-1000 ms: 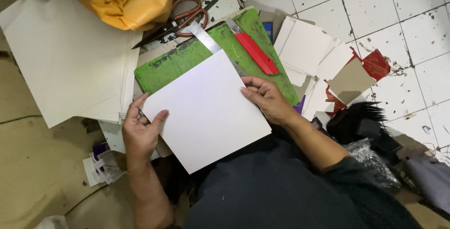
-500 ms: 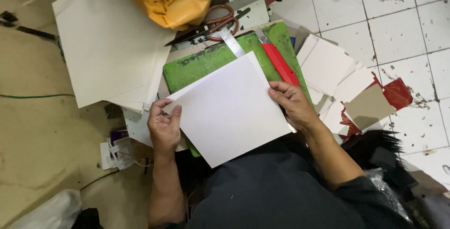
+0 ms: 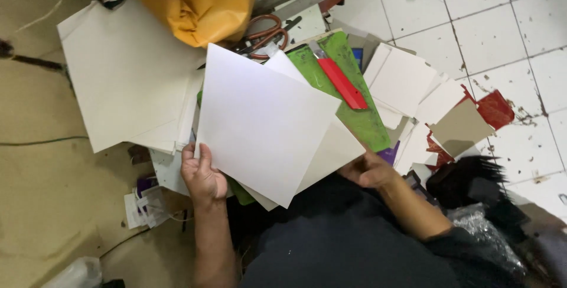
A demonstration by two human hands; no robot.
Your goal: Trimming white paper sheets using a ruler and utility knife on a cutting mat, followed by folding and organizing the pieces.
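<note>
While the left hand (image 3: 202,176) grips the lower corner of a white sheet (image 3: 260,120), the right hand (image 3: 369,170) pinches a 2nd sheet (image 3: 336,149) lying under it, both raised over the green cutting mat (image 3: 354,81). An orange bag (image 3: 195,5) sits at the top, its contents hidden. Half a second ago, 1 stack was held together; now the top sheet is lifted and swung left, uncovering the 2nd. A red knife (image 3: 342,83) rests on the mat.
</note>
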